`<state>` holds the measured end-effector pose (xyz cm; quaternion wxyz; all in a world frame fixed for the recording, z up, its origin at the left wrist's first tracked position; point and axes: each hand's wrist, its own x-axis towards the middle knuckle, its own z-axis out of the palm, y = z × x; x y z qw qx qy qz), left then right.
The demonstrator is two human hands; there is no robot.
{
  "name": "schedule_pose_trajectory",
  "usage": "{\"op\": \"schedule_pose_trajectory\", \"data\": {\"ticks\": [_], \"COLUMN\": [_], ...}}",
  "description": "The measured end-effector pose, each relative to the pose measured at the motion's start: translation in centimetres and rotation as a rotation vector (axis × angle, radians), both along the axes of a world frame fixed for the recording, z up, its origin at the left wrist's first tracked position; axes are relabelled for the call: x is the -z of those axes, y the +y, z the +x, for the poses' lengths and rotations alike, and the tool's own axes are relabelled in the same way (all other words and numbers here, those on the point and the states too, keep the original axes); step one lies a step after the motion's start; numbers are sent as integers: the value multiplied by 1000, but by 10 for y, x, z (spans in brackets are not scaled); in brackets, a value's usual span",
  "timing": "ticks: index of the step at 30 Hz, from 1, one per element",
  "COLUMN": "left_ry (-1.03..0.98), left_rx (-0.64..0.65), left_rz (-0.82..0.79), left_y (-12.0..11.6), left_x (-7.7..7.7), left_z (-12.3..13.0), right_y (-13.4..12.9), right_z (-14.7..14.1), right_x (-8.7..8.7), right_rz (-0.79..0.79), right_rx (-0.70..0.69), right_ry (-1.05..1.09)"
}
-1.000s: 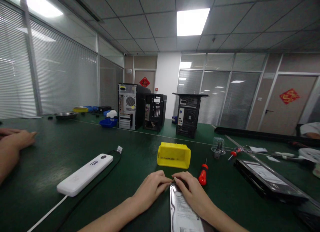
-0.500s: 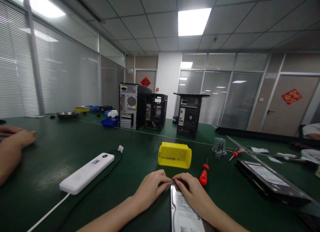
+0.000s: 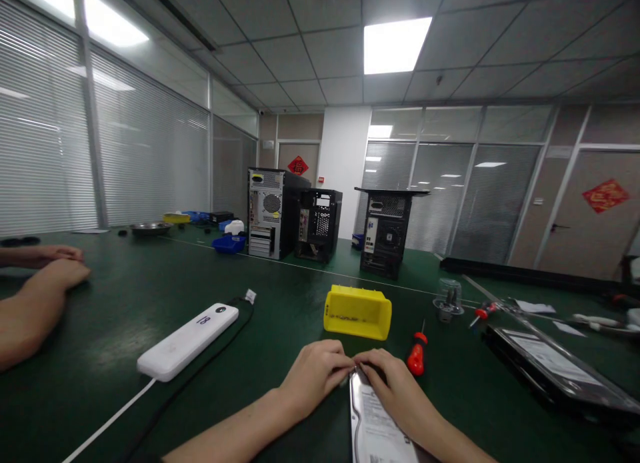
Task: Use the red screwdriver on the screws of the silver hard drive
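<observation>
A silver hard drive with a white label [image 3: 376,423] lies on the green table in front of me. At its far end my left hand [image 3: 317,376] has thumb and fingers pinched together; what they pinch is too small to make out. My right hand [image 3: 393,383] meets it there, its fingertips closed at the same end and its palm along the drive's right edge. Just beyond the hands stands a yellow bin [image 3: 357,313] tipped towards me, with small dark pieces inside. A red screwdriver [image 3: 417,355] lies right of my right hand.
A white power strip [image 3: 187,342] with cables lies left. Black computer cases [image 3: 385,233] stand farther back. Another drive in a black frame [image 3: 560,370], a clear container [image 3: 449,300] and a second screwdriver [image 3: 483,312] are right. Another person's arms [image 3: 37,296] rest at far left.
The whole view has shifted slightly, so things appear farther right. Both hands stay at the drive's far end, nearly unchanged. The other person's hands at the left have moved a little.
</observation>
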<state>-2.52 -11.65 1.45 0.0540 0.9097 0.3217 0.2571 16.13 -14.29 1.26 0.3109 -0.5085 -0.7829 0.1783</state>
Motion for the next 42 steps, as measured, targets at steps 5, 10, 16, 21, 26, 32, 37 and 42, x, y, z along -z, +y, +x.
{"op": "schedule_pose_trajectory", "data": {"ticks": [5, 10, 16, 21, 26, 32, 37, 42], "left_ry": [106, 200, 227, 244, 261, 258, 268, 235], "left_rx": [-13, 20, 65, 76, 99, 144, 161, 105], "left_rz": [181, 390, 580, 649, 700, 726, 707, 540], "left_y": [2, 6, 8, 6, 6, 5, 5, 9], "left_x": [1, 3, 7, 3, 1, -2, -3, 0], "left_z": [-3, -5, -2, -3, -4, -6, -6, -7], "right_y": [0, 2, 2, 2, -1, 7, 26, 34], "right_z": [-1, 1, 2, 2, -2, 23, 89, 118], "right_x": [0, 4, 4, 3, 4, -27, -55, -45], "right_rz": [2, -14, -1, 8, 13, 134, 83, 107], "right_rx": [-11, 2, 5, 5, 16, 70, 194, 66], "right_ry": [-12, -5, -17, -16, -26, -174, -552, -680]}}
